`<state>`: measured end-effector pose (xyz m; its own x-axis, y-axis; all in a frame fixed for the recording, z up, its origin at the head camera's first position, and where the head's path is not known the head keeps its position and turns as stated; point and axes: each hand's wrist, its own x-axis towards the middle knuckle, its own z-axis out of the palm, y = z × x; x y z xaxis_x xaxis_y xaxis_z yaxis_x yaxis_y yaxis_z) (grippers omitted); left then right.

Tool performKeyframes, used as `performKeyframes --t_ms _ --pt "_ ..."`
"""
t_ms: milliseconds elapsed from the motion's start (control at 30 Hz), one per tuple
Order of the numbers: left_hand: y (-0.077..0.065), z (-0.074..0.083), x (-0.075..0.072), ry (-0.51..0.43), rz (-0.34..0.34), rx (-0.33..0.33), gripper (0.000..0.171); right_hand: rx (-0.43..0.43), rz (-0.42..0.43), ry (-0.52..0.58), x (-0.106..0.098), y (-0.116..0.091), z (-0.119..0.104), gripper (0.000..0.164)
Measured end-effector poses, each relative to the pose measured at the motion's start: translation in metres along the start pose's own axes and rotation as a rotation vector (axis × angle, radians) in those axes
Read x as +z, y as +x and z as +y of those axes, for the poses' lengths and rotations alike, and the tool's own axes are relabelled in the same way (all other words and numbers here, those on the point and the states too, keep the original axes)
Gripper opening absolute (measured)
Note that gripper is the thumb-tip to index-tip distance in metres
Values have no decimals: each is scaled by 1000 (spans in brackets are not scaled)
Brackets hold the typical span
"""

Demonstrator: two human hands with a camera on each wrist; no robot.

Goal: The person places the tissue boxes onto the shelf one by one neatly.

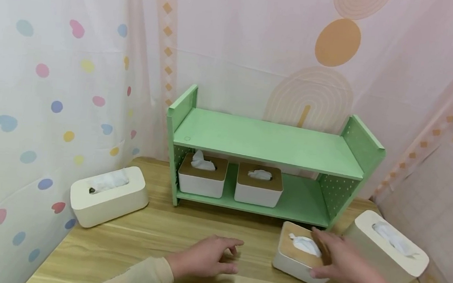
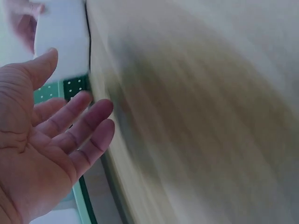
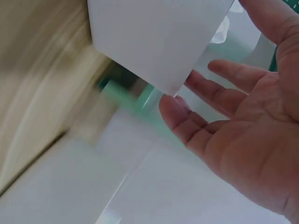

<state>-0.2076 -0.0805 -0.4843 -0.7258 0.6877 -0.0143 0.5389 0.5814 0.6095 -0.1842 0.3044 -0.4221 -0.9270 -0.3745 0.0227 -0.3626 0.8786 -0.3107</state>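
A small white tissue box (image 1: 295, 265) with a wood-toned lid and a tuft of tissue stands askew in front of the shelf's right end. My right hand (image 1: 347, 263) grips its right end, thumb along the near side and fingers at the far corner. In the right wrist view those fingers (image 3: 175, 116) meet the edge of the white wall. Left of the box, my left hand (image 1: 205, 256) hovers over the wooden table with nothing in it. Its palm and loosely spread fingers (image 2: 96, 142) show in the left wrist view.
A green two-level shelf (image 1: 267, 138) stands at the back, with two similar tissue boxes (image 1: 201, 185) (image 1: 258, 195) on its lower level. Longer cream tissue boxes stand at the left (image 1: 111, 205) and right (image 1: 374, 258), the latter close beside my right hand. Curtains hang behind.
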Motion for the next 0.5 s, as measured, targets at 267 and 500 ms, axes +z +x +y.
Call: performKeyframes --t_ms 267,500 --pt "3 7 8 -130 103 -44 79 -72 -102 76 6 41 -37 107" --pt "3 11 10 -304 120 -94 82 -46 -45 121 13 39 -38 116"
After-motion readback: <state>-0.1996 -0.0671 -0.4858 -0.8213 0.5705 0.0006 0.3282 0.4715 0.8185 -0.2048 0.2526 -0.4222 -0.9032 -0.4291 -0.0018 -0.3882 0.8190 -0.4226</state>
